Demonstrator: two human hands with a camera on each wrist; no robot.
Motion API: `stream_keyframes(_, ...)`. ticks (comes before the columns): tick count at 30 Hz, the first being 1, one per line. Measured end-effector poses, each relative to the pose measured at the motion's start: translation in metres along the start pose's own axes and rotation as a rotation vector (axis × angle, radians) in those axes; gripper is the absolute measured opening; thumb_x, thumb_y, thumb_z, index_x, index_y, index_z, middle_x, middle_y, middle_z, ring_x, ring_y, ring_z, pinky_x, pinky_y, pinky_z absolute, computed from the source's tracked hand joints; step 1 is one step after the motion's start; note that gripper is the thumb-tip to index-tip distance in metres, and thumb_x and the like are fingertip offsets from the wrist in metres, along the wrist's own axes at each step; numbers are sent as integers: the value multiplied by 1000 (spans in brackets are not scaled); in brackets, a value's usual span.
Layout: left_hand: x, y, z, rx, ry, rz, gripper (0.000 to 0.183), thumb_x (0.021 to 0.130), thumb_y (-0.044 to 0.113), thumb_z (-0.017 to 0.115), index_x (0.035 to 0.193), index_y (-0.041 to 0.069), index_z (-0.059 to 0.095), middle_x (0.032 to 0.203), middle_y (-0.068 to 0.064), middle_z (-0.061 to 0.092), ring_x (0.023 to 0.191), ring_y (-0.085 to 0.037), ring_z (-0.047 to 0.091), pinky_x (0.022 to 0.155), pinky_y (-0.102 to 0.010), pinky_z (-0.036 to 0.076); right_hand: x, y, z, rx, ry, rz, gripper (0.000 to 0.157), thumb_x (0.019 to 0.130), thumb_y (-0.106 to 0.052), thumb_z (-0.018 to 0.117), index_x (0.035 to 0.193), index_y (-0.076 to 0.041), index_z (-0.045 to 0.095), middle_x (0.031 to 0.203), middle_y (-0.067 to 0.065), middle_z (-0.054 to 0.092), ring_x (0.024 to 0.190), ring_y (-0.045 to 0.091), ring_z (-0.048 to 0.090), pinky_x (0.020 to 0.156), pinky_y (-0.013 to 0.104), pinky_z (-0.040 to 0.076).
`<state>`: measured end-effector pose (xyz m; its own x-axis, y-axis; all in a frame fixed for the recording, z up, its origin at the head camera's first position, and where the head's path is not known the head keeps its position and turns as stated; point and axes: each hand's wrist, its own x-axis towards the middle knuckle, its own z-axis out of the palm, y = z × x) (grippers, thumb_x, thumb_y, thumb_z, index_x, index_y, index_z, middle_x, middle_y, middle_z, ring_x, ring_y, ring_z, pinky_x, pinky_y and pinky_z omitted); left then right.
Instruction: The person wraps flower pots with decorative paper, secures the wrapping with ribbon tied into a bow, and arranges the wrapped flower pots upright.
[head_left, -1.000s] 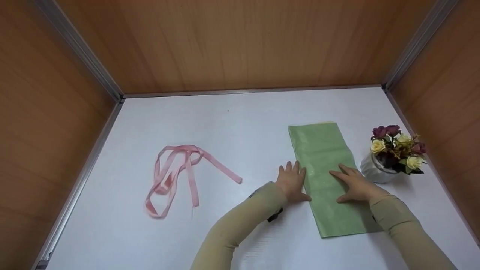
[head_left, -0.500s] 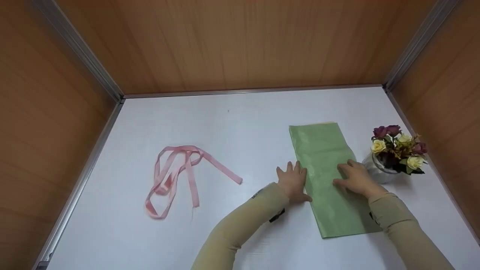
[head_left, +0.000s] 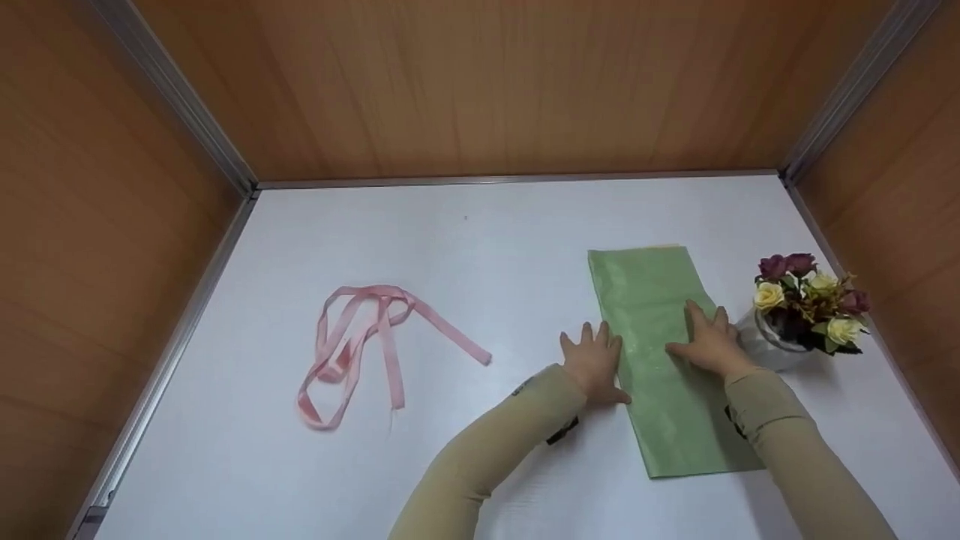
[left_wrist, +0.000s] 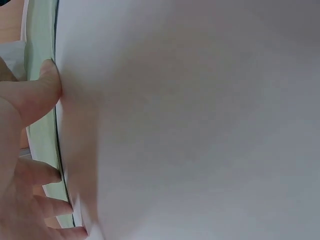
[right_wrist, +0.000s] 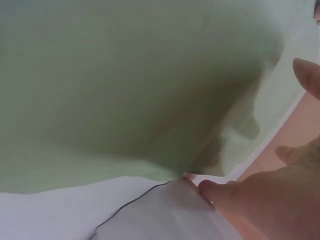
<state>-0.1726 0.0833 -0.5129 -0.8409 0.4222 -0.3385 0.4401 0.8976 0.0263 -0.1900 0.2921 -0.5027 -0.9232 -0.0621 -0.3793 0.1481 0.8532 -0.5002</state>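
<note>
A folded green sheet (head_left: 652, 405), perhaps wrapping paper, lies lengthwise on the white table, a pale yellowish layer peeking out at its far end. My left hand (head_left: 592, 364) rests along its left edge with fingers spread; in the left wrist view the thumb (left_wrist: 49, 82) lies at that edge. My right hand (head_left: 709, 345) is over the sheet's right side, fingers extended and thumb pointing left across it. In the right wrist view a fingertip (right_wrist: 207, 189) is near the sheet's edge; whether it touches the white vase (head_left: 765, 345) I cannot tell.
Yellow and dark red flowers (head_left: 810, 300) stand in the vase just right of the sheet. A loosely looped pink ribbon (head_left: 394, 360) lies on the left part of the table (head_left: 225, 450). Wooden panels (head_left: 487, 90) wall the back and sides.
My right hand's fingers first drew back toward the sheet's right edge, then stretched forward there. The left hand keeps its place at the left edge. The head view has shifted slightly.
</note>
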Motion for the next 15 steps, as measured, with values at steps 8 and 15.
stream_keyframes(8, -1, 1, -1, -10, -15, -9, 98, 73, 74, 58, 151, 27, 23, 158, 1, 17, 145, -24, 18, 110, -55, 26, 7, -2, 0, -40, -24, 18, 95, 87, -33, 64, 149, 3, 1, 139, 48, -18, 123, 72, 1, 98, 76, 13)
stream_keyframes(15, 0, 2, -1, 28, -11, -8, 97, 74, 76, 56, 151, 27, 22, 159, 1, 16, 145, -25, 18, 109, -55, 27, 9, 0, 0, -47, 11, 12, 96, 85, -32, 66, 149, 3, 3, 140, 47, -14, 123, 71, 6, 99, 74, 16)
